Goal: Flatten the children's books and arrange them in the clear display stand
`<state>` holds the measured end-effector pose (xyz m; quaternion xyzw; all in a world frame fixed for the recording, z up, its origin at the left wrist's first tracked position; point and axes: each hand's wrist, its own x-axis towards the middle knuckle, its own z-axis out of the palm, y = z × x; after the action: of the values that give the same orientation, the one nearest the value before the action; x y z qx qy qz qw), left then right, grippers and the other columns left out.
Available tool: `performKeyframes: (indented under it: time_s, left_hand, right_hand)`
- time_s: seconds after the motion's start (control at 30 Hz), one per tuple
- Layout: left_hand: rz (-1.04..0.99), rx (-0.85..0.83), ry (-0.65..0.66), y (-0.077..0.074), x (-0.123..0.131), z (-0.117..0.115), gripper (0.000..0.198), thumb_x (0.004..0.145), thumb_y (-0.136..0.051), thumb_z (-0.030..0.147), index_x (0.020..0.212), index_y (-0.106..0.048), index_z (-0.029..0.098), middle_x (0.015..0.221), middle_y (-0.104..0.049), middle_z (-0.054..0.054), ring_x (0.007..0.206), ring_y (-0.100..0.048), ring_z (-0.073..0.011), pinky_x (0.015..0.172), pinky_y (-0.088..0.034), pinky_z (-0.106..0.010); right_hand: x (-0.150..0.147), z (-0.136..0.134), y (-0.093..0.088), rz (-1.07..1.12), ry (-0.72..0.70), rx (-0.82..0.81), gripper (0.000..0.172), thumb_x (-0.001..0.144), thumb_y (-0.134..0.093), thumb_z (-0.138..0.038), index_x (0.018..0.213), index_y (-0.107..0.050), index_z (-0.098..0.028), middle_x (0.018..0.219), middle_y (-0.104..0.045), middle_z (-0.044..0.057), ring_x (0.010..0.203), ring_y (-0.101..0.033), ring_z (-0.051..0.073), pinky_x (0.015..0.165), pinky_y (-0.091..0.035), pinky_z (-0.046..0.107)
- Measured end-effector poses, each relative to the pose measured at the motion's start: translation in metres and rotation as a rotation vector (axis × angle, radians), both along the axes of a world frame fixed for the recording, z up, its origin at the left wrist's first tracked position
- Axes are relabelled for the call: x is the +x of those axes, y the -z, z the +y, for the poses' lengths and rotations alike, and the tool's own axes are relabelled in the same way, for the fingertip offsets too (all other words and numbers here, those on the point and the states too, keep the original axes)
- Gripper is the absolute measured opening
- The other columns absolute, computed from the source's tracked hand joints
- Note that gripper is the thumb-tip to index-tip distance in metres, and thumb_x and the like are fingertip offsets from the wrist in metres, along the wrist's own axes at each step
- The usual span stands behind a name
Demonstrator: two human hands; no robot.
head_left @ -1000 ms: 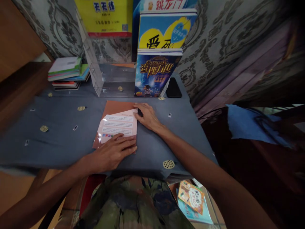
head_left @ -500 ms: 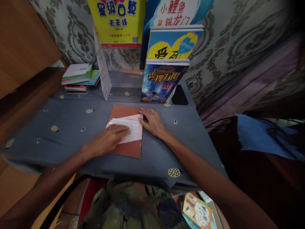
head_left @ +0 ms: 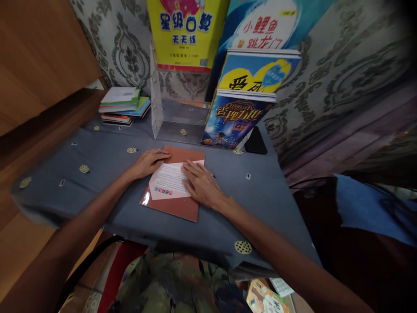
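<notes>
A brown-red booklet [head_left: 179, 211] with a pale printed panel [head_left: 169, 180] across it lies flat on the cloth-covered table. At its upper left edge rests my left hand [head_left: 148, 163], fingers stretched over the corner. My right hand [head_left: 202, 182] lies palm down on the right part of the panel, its fingers extended and covering some of the print. Neither hand is wrapped round anything.
Behind the booklet stands a clear acrylic rack [head_left: 177, 132] holding upright books, with a blue book [head_left: 233, 121] in front. A dark phone [head_left: 256, 141] lies right of it. Stacked books [head_left: 120, 102] sit at the back left; an orange book [head_left: 263, 298] is below the table edge.
My left hand has moved off the panel to the upper left edge of the booklet. My right hand has slid from the right edge onto the panel. The view has shifted slightly.
</notes>
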<state>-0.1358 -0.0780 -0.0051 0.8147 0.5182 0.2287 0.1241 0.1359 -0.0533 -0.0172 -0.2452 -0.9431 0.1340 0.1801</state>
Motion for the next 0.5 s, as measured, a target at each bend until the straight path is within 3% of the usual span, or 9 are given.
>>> performKeyframes:
  time_s: [0.2, 0.37, 0.5]
  left_hand:
    - [-0.195, -0.03, 0.026, 0.005, -0.01, 0.007, 0.037, 0.095, -0.044, 0.018, 0.123, -0.069, 0.022, 0.128, -0.068, -0.009, 0.122, -0.061, -0.0216, 0.11, -0.043, -0.049]
    - [-0.241, -0.025, 0.007, 0.009, -0.008, 0.007, 0.036, 0.094, -0.046, 0.017, 0.12, -0.071, 0.021, 0.126, -0.069, -0.009, 0.12, -0.062, -0.021, 0.108, -0.045, -0.046]
    - [-0.244, -0.002, 0.018, 0.011, -0.008, 0.008, 0.036, 0.094, -0.045, 0.015, 0.119, -0.071, 0.02, 0.126, -0.069, -0.01, 0.119, -0.062, -0.0201, 0.108, -0.045, -0.045]
  right_hand:
    - [-0.032, -0.003, -0.003, -0.065, -0.151, -0.033, 0.048, 0.102, -0.04, -0.031, 0.147, -0.048, -0.016, 0.155, -0.045, 0.014, 0.147, -0.036, 0.026, 0.122, -0.028, 0.054]
    - [-0.058, -0.008, -0.004, -0.084, -0.232, -0.023, 0.048, 0.102, -0.044, -0.033, 0.147, -0.048, -0.014, 0.156, -0.043, 0.014, 0.149, -0.033, 0.025, 0.124, -0.024, 0.051]
    - [-0.061, -0.02, -0.008, -0.112, -0.293, -0.007, 0.048, 0.103, -0.043, -0.032, 0.146, -0.048, -0.012, 0.155, -0.044, 0.015, 0.149, -0.033, 0.025, 0.124, -0.023, 0.05]
